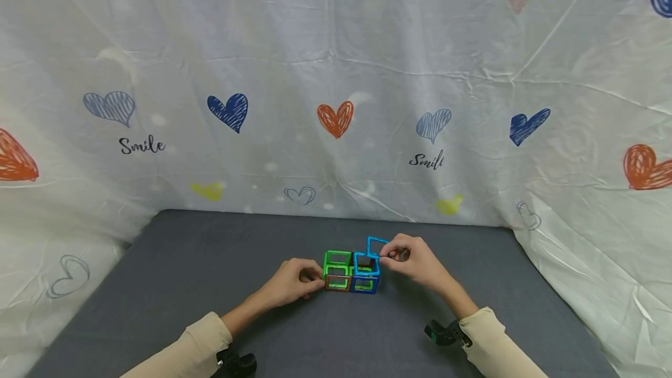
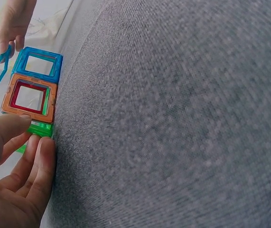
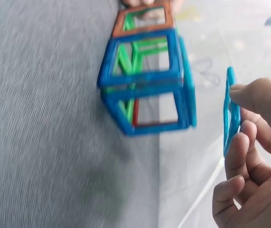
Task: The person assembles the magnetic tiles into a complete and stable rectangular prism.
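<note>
A box-like row of square magnetic tiles (image 1: 352, 279) stands on the table, with green and orange-brown frames on its left part and blue ones on its right. My left hand (image 1: 291, 280) holds its left end; in the left wrist view the thumb lies at the edge of the orange tile (image 2: 52, 97) and the fingers bend against the green side. Between thumb and fingers, my right hand (image 1: 415, 261) pinches a loose light-blue square tile (image 3: 235, 114). This tile is held up behind the row's right end, apart from the blue frames (image 3: 140, 78) in the right wrist view.
The dark grey table cloth (image 1: 210, 249) reaches back to a pale curtain (image 1: 289, 150) printed with hearts and writing. Black wrist devices (image 1: 445, 332) sit at both cream sleeves (image 1: 488, 337).
</note>
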{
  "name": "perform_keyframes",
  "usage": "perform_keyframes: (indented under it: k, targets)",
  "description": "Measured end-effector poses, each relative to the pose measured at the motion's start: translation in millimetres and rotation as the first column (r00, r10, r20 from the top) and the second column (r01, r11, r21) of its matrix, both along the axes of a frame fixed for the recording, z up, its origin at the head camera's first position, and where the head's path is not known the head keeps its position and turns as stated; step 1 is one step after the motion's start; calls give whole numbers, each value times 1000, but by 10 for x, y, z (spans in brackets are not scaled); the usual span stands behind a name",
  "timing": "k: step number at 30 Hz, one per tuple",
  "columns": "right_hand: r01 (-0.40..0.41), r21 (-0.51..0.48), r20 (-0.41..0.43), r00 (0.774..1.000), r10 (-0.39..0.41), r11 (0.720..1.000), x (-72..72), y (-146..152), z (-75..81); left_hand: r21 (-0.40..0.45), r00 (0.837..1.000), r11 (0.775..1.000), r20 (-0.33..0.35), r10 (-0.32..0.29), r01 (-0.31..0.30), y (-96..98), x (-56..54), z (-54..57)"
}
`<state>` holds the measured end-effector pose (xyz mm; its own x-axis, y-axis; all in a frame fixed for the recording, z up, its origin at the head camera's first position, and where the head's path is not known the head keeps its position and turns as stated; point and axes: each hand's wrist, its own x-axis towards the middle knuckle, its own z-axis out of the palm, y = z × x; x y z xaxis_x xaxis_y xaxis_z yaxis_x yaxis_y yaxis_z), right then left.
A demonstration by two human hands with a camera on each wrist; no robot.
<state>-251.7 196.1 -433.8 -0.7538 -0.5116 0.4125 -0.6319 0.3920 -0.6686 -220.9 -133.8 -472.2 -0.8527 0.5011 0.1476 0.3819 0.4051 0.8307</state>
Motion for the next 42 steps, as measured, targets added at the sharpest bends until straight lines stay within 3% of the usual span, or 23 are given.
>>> perform_keyframes:
  k: [8, 20, 29, 42]
  targets:
    - [-79, 18, -13, 997, 79, 997, 15, -306, 64, 8, 1000, 1000, 6, -9, 9, -4, -4, 9]
    - [-92, 109, 71, 994, 85, 990, 85, -681, 69, 0, 1000, 1000, 1, -1, 1, 2, -13, 13]
    - [-65, 181, 80, 996, 51, 981, 89, -803, 96, 7, 1000, 1000, 3, -3, 3, -4, -25, 2]
    - [-79, 235, 61, 996, 66, 969, 67, -830, 63, 11, 1000, 1000, 9, -3, 3, 1, -30, -7]
